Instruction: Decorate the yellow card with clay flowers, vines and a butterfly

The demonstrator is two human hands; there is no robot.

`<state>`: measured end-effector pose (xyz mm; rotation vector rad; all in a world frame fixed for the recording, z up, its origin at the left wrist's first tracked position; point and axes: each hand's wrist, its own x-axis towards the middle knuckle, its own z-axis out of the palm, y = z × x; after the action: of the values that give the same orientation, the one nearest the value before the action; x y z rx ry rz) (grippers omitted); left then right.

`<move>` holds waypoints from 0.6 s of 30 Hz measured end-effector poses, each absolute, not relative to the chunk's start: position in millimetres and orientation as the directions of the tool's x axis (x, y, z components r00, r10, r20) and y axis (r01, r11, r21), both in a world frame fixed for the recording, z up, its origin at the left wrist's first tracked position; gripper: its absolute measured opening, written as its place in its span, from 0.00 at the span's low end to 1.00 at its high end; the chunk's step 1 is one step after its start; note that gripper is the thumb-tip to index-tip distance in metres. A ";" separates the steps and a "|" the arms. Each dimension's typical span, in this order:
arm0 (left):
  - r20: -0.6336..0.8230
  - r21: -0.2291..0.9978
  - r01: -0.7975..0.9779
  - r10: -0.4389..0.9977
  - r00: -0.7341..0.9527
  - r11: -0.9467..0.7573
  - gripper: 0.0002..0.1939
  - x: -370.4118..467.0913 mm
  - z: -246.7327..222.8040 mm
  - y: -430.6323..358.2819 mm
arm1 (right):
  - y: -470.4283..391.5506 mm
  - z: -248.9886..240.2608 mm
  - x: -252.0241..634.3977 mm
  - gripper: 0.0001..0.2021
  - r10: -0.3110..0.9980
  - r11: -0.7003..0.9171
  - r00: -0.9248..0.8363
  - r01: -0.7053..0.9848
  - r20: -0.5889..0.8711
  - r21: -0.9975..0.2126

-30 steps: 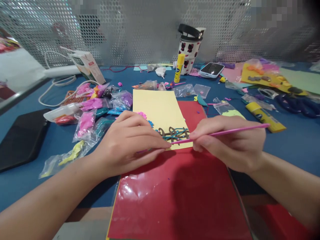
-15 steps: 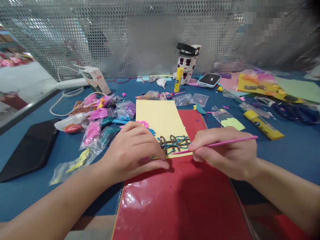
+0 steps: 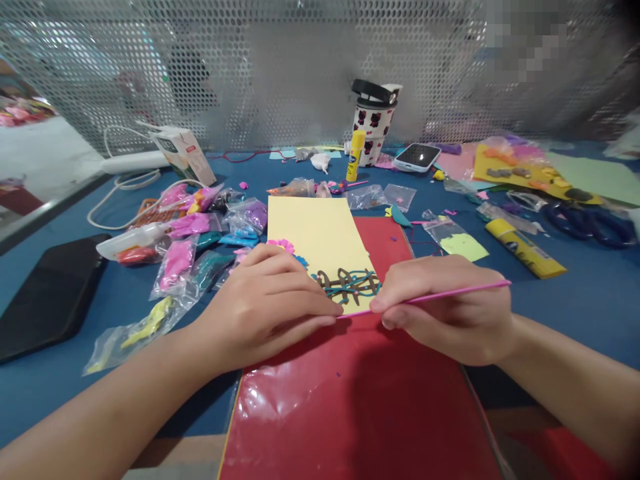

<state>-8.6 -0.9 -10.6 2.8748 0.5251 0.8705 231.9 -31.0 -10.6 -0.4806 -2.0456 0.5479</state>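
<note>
My right hand (image 3: 445,307) grips a thin pink modelling tool (image 3: 460,291) like a pen, its tip pointing left. My left hand (image 3: 275,303) rests over the lower left of a pale yellow card (image 3: 315,227); its thumb and forefinger close together at the tool's tip. Brown fence-like strips (image 3: 345,283) with teal strands run along the card's lower edge, between my hands. A pink flower (image 3: 281,247) and part of a blue one show above my left fingers. Beneath the card lies a red folder (image 3: 400,400) in a clear sleeve. My left hand hides the card's lower left corner.
Bags of coloured clay (image 3: 177,263) and a black phone-like slab (image 3: 55,293) lie left. A glue stick (image 3: 355,157) and patterned tumbler (image 3: 373,130) stand behind the card. Rightward are a phone (image 3: 417,158), yellow box (image 3: 525,248) and scissors (image 3: 590,223). Perforated metal panel (image 3: 300,80) behind.
The tool's tip has moved left and down from the card's lower edge to my left fingertips. My left thumb and forefinger have closed together there. The view has shifted slightly.
</note>
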 end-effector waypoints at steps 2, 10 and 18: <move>0.527 0.195 0.303 0.360 0.770 -0.933 0.04 -7.3 -9.5 -1.3 | -31.2 -10.8 232.1 0.05 0.535 0.827 -0.493 0.137 0.686 -0.546; 0.543 0.224 0.302 0.376 0.751 -0.927 0.06 -5.5 -7.0 -2.4 | -32.1 -14.2 232.3 0.05 0.527 0.829 -0.539 0.155 0.657 -0.538; 0.548 0.200 0.301 0.361 0.755 -0.932 0.07 -4.8 -8.3 -1.6 | -32.2 -15.4 232.4 0.05 0.535 0.824 -0.563 0.184 0.630 -0.535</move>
<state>-4.8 -1.6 -8.3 2.8486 0.5388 0.9208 232.4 -32.2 -15.4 -0.5256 -2.1542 0.5262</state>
